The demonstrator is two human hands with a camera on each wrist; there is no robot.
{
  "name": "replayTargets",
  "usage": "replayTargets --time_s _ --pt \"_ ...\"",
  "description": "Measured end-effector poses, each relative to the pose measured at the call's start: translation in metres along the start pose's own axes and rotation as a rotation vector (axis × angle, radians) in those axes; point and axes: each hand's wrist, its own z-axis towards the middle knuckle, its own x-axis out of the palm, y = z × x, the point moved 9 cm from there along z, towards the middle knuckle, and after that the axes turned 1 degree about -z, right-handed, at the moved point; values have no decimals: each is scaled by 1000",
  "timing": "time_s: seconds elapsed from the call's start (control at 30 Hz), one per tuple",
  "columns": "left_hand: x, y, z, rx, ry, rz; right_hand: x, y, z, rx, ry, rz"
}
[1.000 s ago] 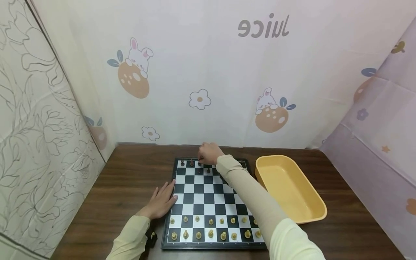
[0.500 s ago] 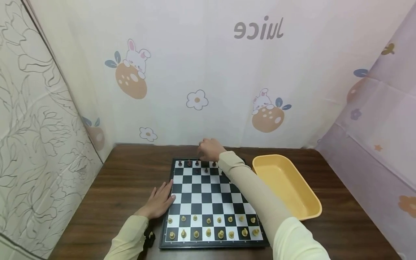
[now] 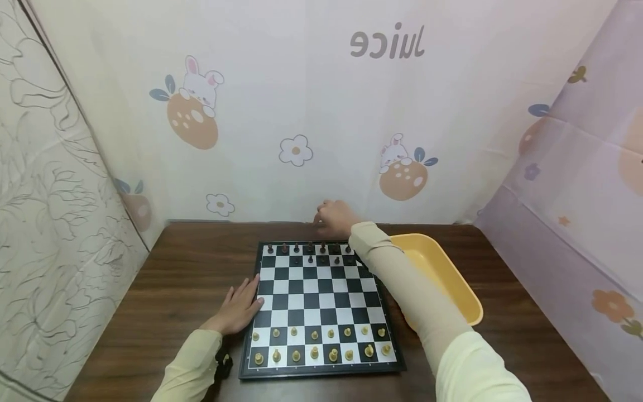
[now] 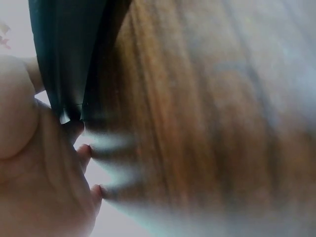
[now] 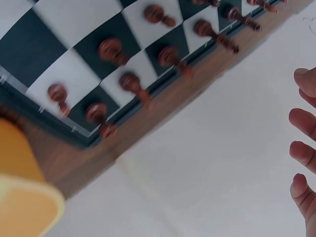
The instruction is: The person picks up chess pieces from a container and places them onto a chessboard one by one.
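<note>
The left hand lies flat at the chessboard's left edge, steadying it. The right hand hovers empty, fingers loosely curled, beyond the far-edge dark pieces.

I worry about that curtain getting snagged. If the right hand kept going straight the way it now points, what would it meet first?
Probably the curtain. The right hand hovers past the board's far edge, fingers loose and holding nothing, with only bare table between. How near it is cannot be told.
</note>
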Motion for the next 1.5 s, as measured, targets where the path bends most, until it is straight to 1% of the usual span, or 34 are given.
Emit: replayTargets --time_s 0.1,0.27,0.47,0.63,0.8,0.87,1.0,1.1,1.33,1.5 --pt "-2 -2 0 -2 0 15 -7 -9 -9 36 -1 -7" --pt "-2 -5 -1 -5 1 4 -13 -24 -28 93 16 -29" --pt "-3 -8 -3 4 -3 0 -21 -40 -53 119 18 -26" --pt "-4 -8 -5 -24 9 13 -21 -56 -69 138 20 -38" --pt "-4 -9 -6 -43 26 33 -21 -73 -88 181 17 -4" --pt "-3 -9 -5 -47 29 34 -21 -78 -95 187 8 4" --pt "-2 -8 -4 -44 24 32 -22 -88 -112 151 -28 9" --pt "-1 -8 -3 -38 20 25 -25 -93 -126 126 -39 21" --pt "-1 -10 -3 -40 38 27 -26 -106 -154 146 -29 26" --pt "-1 -9 -3 -45 36 29 -25 -109 -174 141 -26 35"
